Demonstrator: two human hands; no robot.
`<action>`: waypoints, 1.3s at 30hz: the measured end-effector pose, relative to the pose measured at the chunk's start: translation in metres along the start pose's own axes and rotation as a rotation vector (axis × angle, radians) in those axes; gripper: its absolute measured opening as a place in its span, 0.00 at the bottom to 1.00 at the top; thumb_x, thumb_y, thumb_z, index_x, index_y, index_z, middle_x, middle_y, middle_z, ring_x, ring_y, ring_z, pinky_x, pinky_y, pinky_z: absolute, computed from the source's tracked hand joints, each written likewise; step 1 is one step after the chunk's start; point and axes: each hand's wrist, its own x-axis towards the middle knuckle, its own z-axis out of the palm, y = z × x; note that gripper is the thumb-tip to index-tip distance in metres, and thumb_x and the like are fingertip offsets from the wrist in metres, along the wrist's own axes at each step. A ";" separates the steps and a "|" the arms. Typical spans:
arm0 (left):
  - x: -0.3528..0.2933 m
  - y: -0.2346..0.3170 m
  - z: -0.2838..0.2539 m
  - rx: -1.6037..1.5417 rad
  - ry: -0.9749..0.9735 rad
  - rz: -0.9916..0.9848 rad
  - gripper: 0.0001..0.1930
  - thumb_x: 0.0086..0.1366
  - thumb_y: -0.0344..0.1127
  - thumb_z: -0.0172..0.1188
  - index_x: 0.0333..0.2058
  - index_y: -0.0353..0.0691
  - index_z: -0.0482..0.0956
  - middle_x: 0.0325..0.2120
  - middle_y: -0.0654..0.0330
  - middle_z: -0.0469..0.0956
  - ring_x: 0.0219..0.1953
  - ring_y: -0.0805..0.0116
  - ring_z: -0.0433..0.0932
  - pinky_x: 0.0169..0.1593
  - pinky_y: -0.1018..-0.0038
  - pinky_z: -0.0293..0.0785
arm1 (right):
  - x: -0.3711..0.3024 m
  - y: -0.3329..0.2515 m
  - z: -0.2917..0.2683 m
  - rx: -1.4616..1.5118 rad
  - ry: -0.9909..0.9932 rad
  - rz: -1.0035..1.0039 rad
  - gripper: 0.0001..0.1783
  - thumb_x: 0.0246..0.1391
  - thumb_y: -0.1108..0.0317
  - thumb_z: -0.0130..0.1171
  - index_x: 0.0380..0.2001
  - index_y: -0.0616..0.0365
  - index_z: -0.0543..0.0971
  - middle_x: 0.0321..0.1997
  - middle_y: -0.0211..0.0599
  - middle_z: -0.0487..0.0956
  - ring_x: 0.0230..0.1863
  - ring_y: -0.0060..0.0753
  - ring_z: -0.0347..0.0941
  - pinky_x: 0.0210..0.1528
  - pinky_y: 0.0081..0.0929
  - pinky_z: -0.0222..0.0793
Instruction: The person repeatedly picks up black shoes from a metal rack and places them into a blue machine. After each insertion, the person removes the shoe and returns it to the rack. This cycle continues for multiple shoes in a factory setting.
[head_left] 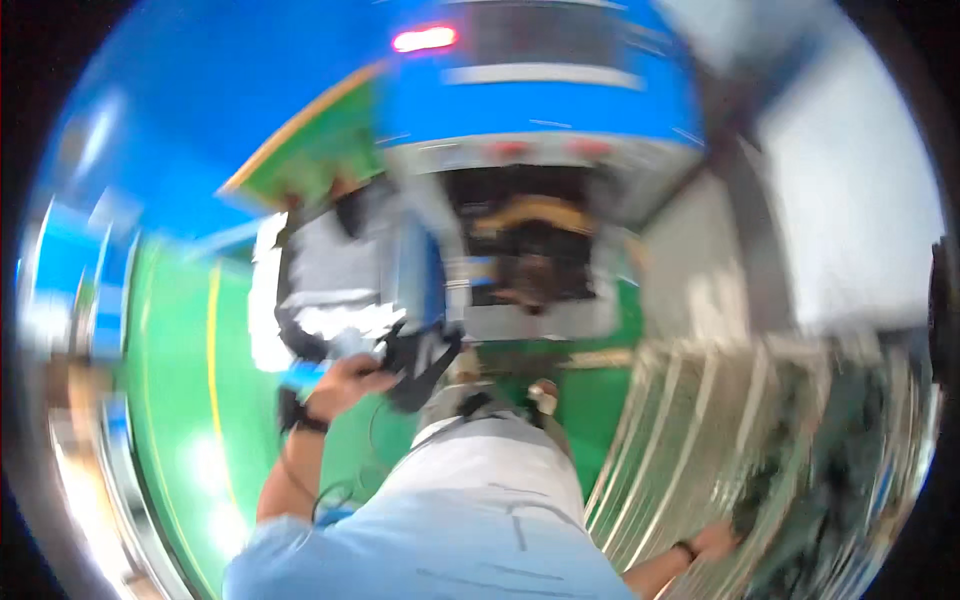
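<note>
My left hand [352, 386], with a black band at its wrist, is out in front of me with its fingers curled together. Against its fingertips is a dark, floppy-looking black thing [418, 368] with a white mark; blur hides its kind and whatever is in the fingers. A thin dark cable [372, 430] loops down near my left forearm. Low on the right, my right hand [714, 541], also with a dark wristband, reaches out beside a rack of pale slats [690, 430]. A dark shape touches or lies just past its smeared fingers.
A blue and white machine [540, 105] with a red light and a dark open bay stands ahead. Left of it are a green panel [320, 140] and a grey-white box-like unit [335, 260]. The green floor [180, 400] carries a yellow line. Grey-white cabinets rise at right.
</note>
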 end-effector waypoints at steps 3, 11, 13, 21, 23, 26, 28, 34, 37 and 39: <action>-0.003 -0.077 -0.014 -0.049 0.315 -0.044 0.23 0.65 0.51 0.71 0.45 0.36 0.88 0.50 0.46 0.83 0.58 0.47 0.78 0.63 0.57 0.71 | -0.072 -0.203 -0.172 0.251 -0.057 -0.144 0.27 0.74 0.58 0.57 0.66 0.66 0.74 0.62 0.51 0.80 0.57 0.45 0.80 0.57 0.39 0.79; 0.041 -0.291 0.012 0.325 0.707 -0.717 0.23 0.65 0.59 0.65 0.45 0.46 0.89 0.48 0.39 0.80 0.58 0.39 0.74 0.66 0.50 0.66 | -0.169 -0.433 -0.372 0.855 -0.884 -1.196 0.25 0.73 0.69 0.59 0.67 0.71 0.73 0.60 0.52 0.82 0.58 0.37 0.81 0.60 0.30 0.76; 0.038 -0.302 -0.001 0.245 0.772 -0.665 0.22 0.65 0.58 0.65 0.42 0.45 0.89 0.42 0.43 0.82 0.53 0.42 0.77 0.63 0.50 0.68 | -0.184 -0.465 -0.386 1.023 -0.894 -1.222 0.23 0.72 0.70 0.60 0.65 0.70 0.75 0.56 0.50 0.84 0.53 0.34 0.82 0.59 0.30 0.77; -0.153 -0.261 0.088 0.079 0.980 -0.710 0.20 0.59 0.54 0.70 0.36 0.42 0.89 0.37 0.52 0.84 0.52 0.50 0.80 0.62 0.56 0.74 | -0.251 -0.526 -0.400 0.701 -0.988 -1.815 0.23 0.69 0.65 0.60 0.62 0.68 0.79 0.53 0.48 0.85 0.53 0.42 0.81 0.56 0.36 0.77; -0.232 -0.235 0.129 0.055 1.014 -0.772 0.20 0.59 0.51 0.71 0.37 0.38 0.89 0.41 0.49 0.84 0.53 0.47 0.79 0.62 0.55 0.74 | -0.272 -0.507 -0.439 0.552 -0.915 -1.990 0.27 0.72 0.54 0.58 0.64 0.64 0.79 0.58 0.53 0.85 0.58 0.53 0.81 0.60 0.40 0.74; -0.365 -0.197 0.208 0.128 1.056 -0.960 0.19 0.53 0.52 0.73 0.27 0.39 0.87 0.30 0.47 0.82 0.42 0.46 0.81 0.48 0.51 0.77 | -0.286 -0.510 -0.446 0.400 -0.963 -2.135 0.26 0.72 0.55 0.59 0.64 0.63 0.79 0.58 0.54 0.85 0.59 0.53 0.81 0.61 0.40 0.74; -0.444 -0.170 0.259 0.224 1.137 -1.217 0.17 0.49 0.47 0.72 0.23 0.37 0.86 0.29 0.46 0.81 0.39 0.44 0.80 0.44 0.51 0.77 | -0.290 -0.511 -0.445 0.345 -0.932 -2.186 0.27 0.72 0.56 0.60 0.63 0.65 0.78 0.59 0.55 0.84 0.60 0.53 0.80 0.62 0.40 0.73; -0.565 -0.150 0.295 0.596 1.308 -2.656 0.21 0.68 0.43 0.60 0.53 0.35 0.78 0.48 0.42 0.81 0.51 0.42 0.80 0.56 0.55 0.77 | -0.284 -0.561 -0.376 0.456 -0.961 -2.260 0.22 0.64 0.72 0.62 0.60 0.71 0.79 0.43 0.42 0.87 0.42 0.31 0.83 0.49 0.32 0.79; -0.502 -0.210 0.275 0.533 1.359 -1.905 0.17 0.70 0.40 0.60 0.50 0.33 0.79 0.49 0.41 0.80 0.52 0.39 0.79 0.58 0.50 0.77 | -0.290 -0.557 -0.403 0.612 -0.984 -2.171 0.23 0.65 0.69 0.63 0.59 0.71 0.80 0.43 0.45 0.87 0.42 0.34 0.82 0.49 0.33 0.78; -0.399 -0.256 0.238 0.256 1.384 -1.535 0.15 0.66 0.35 0.62 0.48 0.34 0.81 0.45 0.40 0.81 0.50 0.37 0.80 0.56 0.49 0.76 | -0.293 -0.551 -0.431 0.641 -1.019 -2.057 0.22 0.66 0.68 0.63 0.59 0.70 0.80 0.45 0.45 0.87 0.44 0.33 0.83 0.50 0.31 0.78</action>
